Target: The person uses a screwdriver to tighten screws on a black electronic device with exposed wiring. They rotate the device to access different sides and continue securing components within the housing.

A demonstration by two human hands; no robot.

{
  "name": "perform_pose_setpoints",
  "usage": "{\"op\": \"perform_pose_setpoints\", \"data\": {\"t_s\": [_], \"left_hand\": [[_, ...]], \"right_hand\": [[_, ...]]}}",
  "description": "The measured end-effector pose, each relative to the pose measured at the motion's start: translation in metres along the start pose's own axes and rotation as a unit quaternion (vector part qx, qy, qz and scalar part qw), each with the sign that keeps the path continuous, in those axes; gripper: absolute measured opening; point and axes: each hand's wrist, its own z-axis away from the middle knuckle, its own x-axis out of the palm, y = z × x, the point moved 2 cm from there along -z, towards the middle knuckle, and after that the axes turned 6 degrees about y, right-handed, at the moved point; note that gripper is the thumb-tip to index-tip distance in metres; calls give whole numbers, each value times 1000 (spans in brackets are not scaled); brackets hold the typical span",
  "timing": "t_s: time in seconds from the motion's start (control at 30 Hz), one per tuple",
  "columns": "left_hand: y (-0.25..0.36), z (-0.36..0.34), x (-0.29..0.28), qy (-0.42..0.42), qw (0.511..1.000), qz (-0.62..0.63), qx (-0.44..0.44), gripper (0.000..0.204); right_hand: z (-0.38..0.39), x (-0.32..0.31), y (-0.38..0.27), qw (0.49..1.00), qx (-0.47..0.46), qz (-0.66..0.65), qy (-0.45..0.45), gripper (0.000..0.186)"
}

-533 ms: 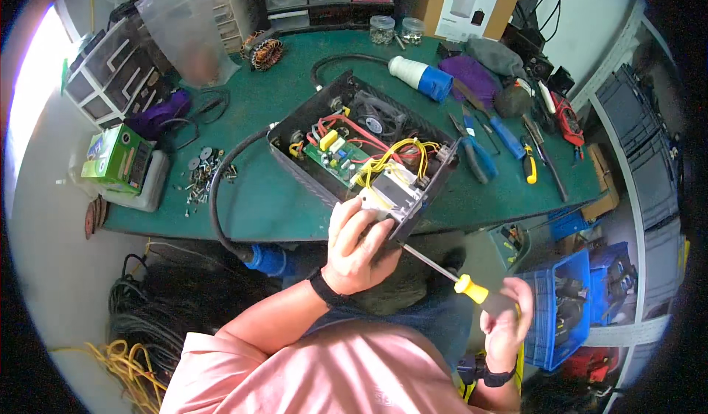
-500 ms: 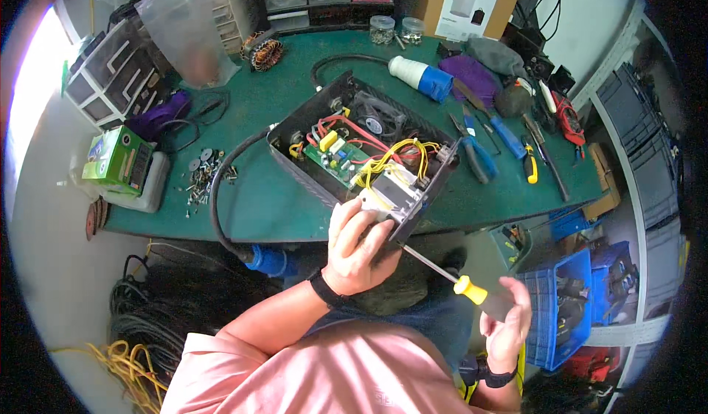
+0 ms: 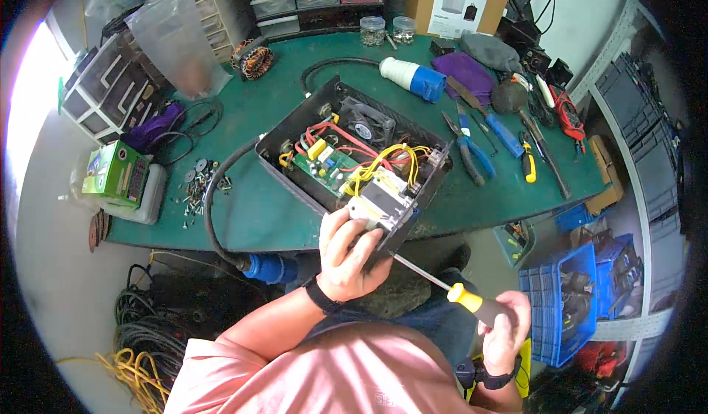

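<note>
An open black case sits tilted across the middle of the near edge of the desk, its near corner jutting past it. Inside are a green circuit board, a black fan and looped yellow wires. The left hand grips that corner, fingers bent over a pale block; its thumb is hidden. The right hand curls around the dark end of a yellow-collared screwdriver, whose shaft slants up to the case's near end panel; whether the tip sits in a screw cannot be made out. Loose screws lie toward the desk's left edge, blue-handled pliers right of the case, and a blue-and-white plug beyond it, toward the far edge. Two clear jars stand by that far edge.
</note>
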Motion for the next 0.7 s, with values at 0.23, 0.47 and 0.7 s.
{"op": "perform_pose_setpoints", "data": {"t_s": [0.23,0.47,0.7], "left_hand": [[0,4,-2,-7,1000,-10,-6,39],[1,4,-2,-12,1000,-12,-2,41],[1,2,-3,-20,1000,-10,-6,42]], "right_hand": [[-4,4,-12,989,111,-82,-51,22],[0,7,-8,998,-66,4,-18,40],[6,6,-5,999,-12,-18,-37,33]]}}
